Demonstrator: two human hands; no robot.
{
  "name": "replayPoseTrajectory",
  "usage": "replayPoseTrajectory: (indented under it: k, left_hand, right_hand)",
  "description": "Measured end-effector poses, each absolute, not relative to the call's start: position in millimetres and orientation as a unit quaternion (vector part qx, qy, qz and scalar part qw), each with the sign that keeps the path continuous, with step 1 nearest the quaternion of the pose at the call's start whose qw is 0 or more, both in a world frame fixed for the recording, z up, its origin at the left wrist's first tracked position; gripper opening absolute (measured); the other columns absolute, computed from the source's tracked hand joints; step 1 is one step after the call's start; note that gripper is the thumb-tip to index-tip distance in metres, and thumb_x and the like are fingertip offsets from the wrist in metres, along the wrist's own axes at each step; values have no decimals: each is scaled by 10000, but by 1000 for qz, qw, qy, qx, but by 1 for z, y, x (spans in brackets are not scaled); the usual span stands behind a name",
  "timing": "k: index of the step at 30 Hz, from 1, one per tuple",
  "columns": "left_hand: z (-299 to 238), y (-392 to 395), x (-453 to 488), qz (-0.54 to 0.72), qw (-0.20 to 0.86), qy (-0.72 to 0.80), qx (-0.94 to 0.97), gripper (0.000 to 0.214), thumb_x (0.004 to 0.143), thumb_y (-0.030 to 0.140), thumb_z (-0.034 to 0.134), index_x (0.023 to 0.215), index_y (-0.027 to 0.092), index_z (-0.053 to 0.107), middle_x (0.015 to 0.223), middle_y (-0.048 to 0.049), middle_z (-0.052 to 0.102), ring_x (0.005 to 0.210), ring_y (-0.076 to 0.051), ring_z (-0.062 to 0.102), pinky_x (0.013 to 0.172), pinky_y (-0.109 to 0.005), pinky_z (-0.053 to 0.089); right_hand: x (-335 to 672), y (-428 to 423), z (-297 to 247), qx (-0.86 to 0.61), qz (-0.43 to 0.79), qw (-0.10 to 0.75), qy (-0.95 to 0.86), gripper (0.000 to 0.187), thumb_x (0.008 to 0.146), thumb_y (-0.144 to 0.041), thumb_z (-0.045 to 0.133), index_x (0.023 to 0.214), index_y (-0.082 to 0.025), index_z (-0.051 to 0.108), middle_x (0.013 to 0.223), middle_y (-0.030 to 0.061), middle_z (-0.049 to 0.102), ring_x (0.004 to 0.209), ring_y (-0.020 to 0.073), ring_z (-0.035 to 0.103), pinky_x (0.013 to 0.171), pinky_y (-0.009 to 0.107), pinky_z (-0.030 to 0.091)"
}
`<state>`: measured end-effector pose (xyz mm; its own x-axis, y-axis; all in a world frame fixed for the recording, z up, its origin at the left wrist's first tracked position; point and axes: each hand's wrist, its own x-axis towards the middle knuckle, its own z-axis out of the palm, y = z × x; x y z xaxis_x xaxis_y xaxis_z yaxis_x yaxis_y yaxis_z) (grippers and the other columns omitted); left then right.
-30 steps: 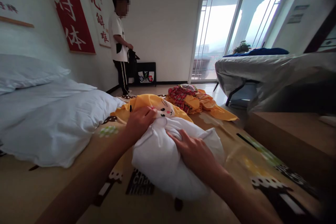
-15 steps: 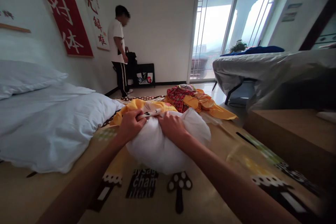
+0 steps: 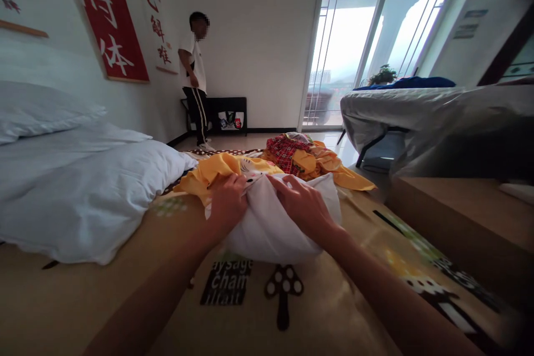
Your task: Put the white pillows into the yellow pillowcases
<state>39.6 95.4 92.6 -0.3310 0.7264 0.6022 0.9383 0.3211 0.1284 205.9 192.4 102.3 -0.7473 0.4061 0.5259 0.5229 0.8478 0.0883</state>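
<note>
A yellow pillowcase (image 3: 204, 175) with a whiskered animal face printed on it lies in front of me on the bed. My left hand (image 3: 228, 200) is closed on its near edge, beside the printed face. Against that edge lies a soft white pillow (image 3: 271, 233), bunched up between my forearms. The fingers of my right hand (image 3: 306, 208) are bent and pinch the white pillow's upper side, close to the pillowcase edge. My right fingertips are partly hidden in the folds.
White pillows (image 3: 92, 200) are heaped at the left. Red plaid and yellow cloth (image 3: 292, 156) lies crumpled at the far bed edge. A person (image 3: 194, 78) stands by a black rack (image 3: 233, 105). A plastic-covered table (image 3: 375, 100) and a brown box (image 3: 459, 206) are at the right.
Both hands have shifted right, and the pillow's white cloth is pulled up flatter between them. The person at the back has turned and no longer holds the dark bag.
</note>
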Motion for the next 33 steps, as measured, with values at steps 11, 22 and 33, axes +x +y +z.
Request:
replayPoseTrajectory:
  k: [11, 22, 33]
  left_hand:
    - [89, 109, 17, -305, 324, -744, -498, 123, 819, 221, 492, 743, 192, 585, 785, -71, 637, 869, -266, 575, 750, -355, 395]
    - [78, 94, 12, -279, 341, -731, -521, 66, 792, 159, 499, 772, 190, 554, 781, -67, 624, 807, -234, 587, 707, -315, 415]
    - [53, 54, -26, -356, 232, -681, -596, 301, 759, 255, 499, 1039, 153, 542, 1008, -107, 606, 949, -244, 561, 857, -380, 451]
  right_hand:
    - [197, 159, 61, -171, -198, 209, -942, 976, 762, -508, 678, 1535, -267, 133, 1189, 201, 544, 1038, 323, 560, 869, 468, 442]
    - [152, 174, 96, -142, -126, 140, -972, 367, 875, -263, 469, 1234, -263, 546, 1113, 100, 580, 868, 229, 644, 711, 344, 508]
    - [176, 203, 97, -220, -108, 118, -962, 702, 853, -368, 548, 1474, -425, 226, 1253, 91, 513, 927, 284, 637, 754, 388, 479]
